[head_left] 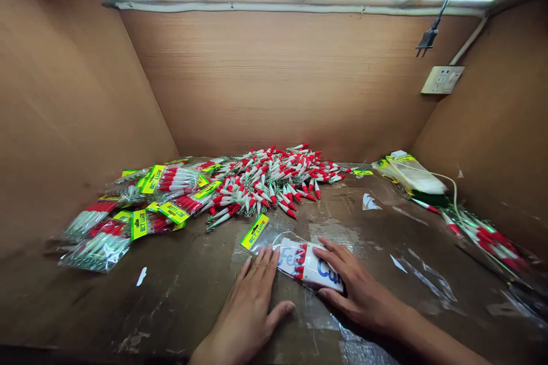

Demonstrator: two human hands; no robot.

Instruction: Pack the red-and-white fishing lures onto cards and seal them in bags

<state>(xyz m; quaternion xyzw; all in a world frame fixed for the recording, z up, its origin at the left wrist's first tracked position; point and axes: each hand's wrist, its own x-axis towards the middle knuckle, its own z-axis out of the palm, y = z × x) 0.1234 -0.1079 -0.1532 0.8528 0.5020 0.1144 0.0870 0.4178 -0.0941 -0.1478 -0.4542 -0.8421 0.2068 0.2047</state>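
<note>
In front of me lies a clear plastic bag [268,238] with a yellow "BCT LURE" header [255,232]. My left hand [256,291] rests flat at the bag's edge, fingers stretched out and thumb apart. My right hand [349,276] grips a white block with blue lettering [324,274], thumb at the near side and fingers over the far side. Red-tipped fishing floats [300,261] show in a row between this block and another white lettered piece [290,255] near my left fingertips. Whether these floats are inside the bag I cannot tell.
A large heap of red-and-white floats [274,177] lies at the back. Filled, labelled bags [171,199] pile up at the left. Flat unfilled bags [422,177] and more floats [492,242] lie right. Plastic scraps [432,279] litter the table; a plug [427,40] hangs above.
</note>
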